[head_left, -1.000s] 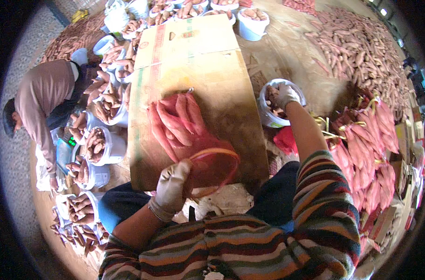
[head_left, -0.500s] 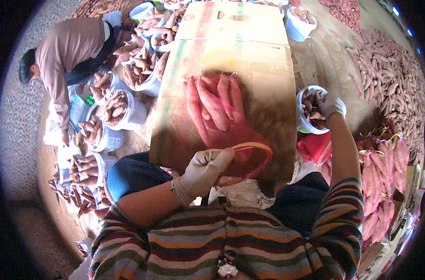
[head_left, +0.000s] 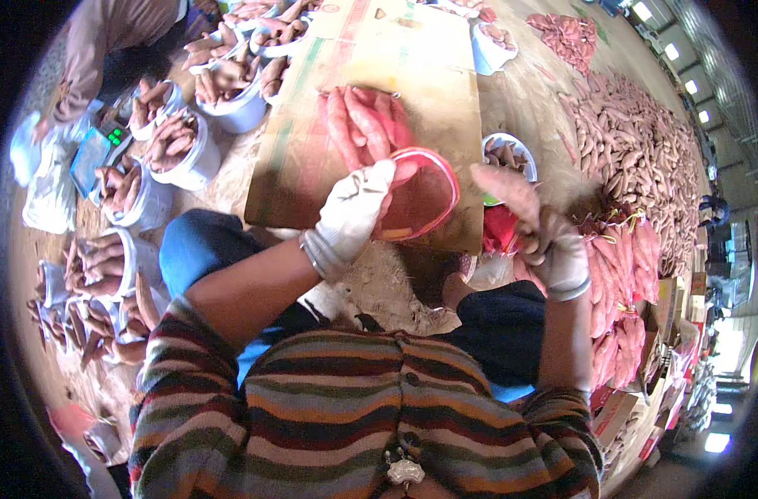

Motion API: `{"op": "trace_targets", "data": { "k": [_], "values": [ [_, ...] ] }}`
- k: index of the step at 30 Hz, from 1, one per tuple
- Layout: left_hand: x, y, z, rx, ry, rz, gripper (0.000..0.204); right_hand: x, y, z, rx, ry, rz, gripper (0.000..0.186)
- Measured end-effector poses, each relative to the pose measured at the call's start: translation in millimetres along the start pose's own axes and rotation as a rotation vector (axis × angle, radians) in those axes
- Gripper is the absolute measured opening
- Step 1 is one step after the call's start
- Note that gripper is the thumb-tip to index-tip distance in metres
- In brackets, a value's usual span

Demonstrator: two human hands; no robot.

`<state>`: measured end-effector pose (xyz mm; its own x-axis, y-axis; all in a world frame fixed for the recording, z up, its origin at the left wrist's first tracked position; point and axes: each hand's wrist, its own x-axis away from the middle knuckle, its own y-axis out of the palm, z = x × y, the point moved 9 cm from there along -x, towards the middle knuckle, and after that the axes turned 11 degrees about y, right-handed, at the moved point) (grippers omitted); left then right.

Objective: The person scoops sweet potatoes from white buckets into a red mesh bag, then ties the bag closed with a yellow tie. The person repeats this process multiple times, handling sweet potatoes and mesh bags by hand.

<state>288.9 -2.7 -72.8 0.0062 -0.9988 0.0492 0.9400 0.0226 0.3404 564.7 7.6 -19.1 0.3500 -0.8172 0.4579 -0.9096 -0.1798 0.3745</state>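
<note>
My left hand [head_left: 350, 208], in a white glove, is closed on the rim of a red mesh bag [head_left: 429, 200], whose mouth gapes toward me. The bag lies on a cardboard-covered surface [head_left: 437, 100]. Several sweet potatoes [head_left: 366, 125] fill its far end. My gloved right hand [head_left: 564, 264] grips a sweet potato [head_left: 510, 190] to the right of the bag's mouth; darker roots seem to be under the fingers too, partly hidden. Just beyond that hand stands a white bucket [head_left: 526, 151] with sweet potatoes inside.
White buckets [head_left: 198, 162] of sweet potatoes line the left side, near a scale [head_left: 96, 158]. A co-worker's sleeve [head_left: 84, 75] reaches down there. Filled red mesh bags [head_left: 616, 274] stand at right, before a large sweet potato heap [head_left: 637, 150].
My right hand has come out of the bucket and moved toward me, now holding a sweet potato. My left hand still grips the bag's rim, its mouth now wider. The whole view has shifted.
</note>
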Motion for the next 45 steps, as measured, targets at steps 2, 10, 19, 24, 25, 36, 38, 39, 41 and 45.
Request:
{"op": "trace_targets", "data": {
  "k": [2,10,19,24,25,36,38,39,41,45],
  "values": [
    [2,2,1,0.121,-0.032,0.004,0.031,8,31,40,-0.162,0.112,-0.047,0.031],
    [13,27,35,-0.593,0.59,-0.175,0.026,-35,95,122,-0.338,0.269,0.032,0.021],
    [37,51,64,-0.646,0.964,-0.229,0.016,-151,101,114,-0.19,-0.105,-0.239,0.027],
    [29,48,56,-0.612,0.865,-0.231,0.014,-171,89,95,-0.305,-0.042,0.148,0.032],
    [27,47,54,-0.607,0.847,-0.24,0.013,-170,90,87,-0.179,-0.071,0.234,0.034],
    [26,35,78,-0.442,0.89,-0.225,0.008,-174,135,69,-0.512,-0.188,-0.177,0.04],
    [26,43,71,-0.418,0.833,-0.293,0.008,-152,131,38,0.569,-0.393,0.34,0.038],
    [25,45,65,-0.338,0.762,-0.294,0.011,-139,140,20,1.112,-0.471,0.61,0.039],
    [26,49,63,-0.52,0.81,-0.285,0.012,-144,159,31,0.312,-0.269,0.086,0.043],
    [25,42,51,-0.506,0.655,-0.389,0.022,-133,219,31,-0.501,-0.147,-0.582,0.049]
  ]
}}
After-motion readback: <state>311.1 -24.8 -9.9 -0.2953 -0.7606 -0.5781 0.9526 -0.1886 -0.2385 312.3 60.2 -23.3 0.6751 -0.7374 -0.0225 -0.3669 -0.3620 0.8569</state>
